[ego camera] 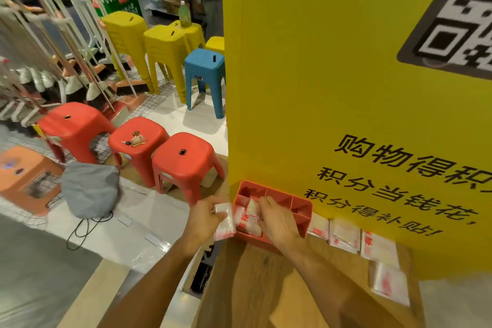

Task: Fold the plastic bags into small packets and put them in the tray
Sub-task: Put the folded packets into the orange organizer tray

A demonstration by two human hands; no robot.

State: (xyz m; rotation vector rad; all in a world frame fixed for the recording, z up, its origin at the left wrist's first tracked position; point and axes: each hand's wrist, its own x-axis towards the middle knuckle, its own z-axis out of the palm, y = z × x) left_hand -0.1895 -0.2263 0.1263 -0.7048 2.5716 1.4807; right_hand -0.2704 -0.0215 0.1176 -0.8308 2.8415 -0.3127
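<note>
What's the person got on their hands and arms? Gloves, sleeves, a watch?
Nothing that shows. The left hand and right hand are bare, no gloves. The left forearm and right forearm are uncovered to the frame edge: no sleeve in view. No watch, bracelet or ring visible, though fine detail is blurred.

Only the person's two arms show. The left arm (pixel 149 282) is bare along all its visible length, from the near edge up to the wrist, and the left hand (pixel 203 217) is bare too. The right arm (pixel 332 282) is also bare. It looks broad and blurred at the near edge and narrows toward the wrist. The right hand (pixel 278 221) is bare, with its back and knuckles showing. The nails are too small to make out.
</note>
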